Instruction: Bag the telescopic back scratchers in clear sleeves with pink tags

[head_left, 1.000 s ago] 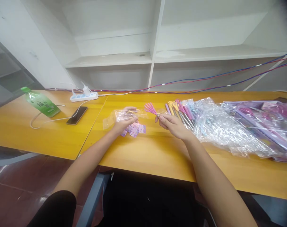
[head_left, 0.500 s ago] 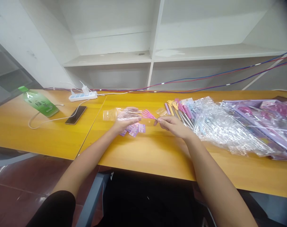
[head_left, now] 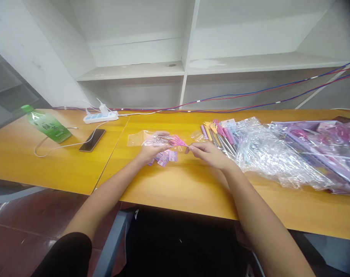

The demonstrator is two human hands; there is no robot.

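Observation:
My left hand (head_left: 151, 151) is closed around a clear plastic bag (head_left: 137, 139), its mouth facing right. A pink back scratcher (head_left: 178, 141) with a hand-shaped head lies at that mouth, part of the head inside the film. My right hand (head_left: 205, 152) pinches the back scratcher at the neck, just right of the head. Its handle is hidden by my hand. Below my left hand, small purple printed cards (head_left: 165, 157) lie on the table. Right of my hands is a bunch of back scratchers (head_left: 221, 134) in yellow, pink and purple, with metal rods.
A heap of clear plastic bags (head_left: 278, 157) covers the table's right side, beside a purple box (head_left: 330, 154) of wrapped items. At left are a green bottle (head_left: 49, 125), a phone (head_left: 92, 140) and a white power strip (head_left: 101, 117) with cables. White shelves (head_left: 134, 71) stand behind.
The pink back scratcher's head has moved slightly left, into the bag's mouth. My right hand has shifted left with it, while my left hand has stayed nearly in place.

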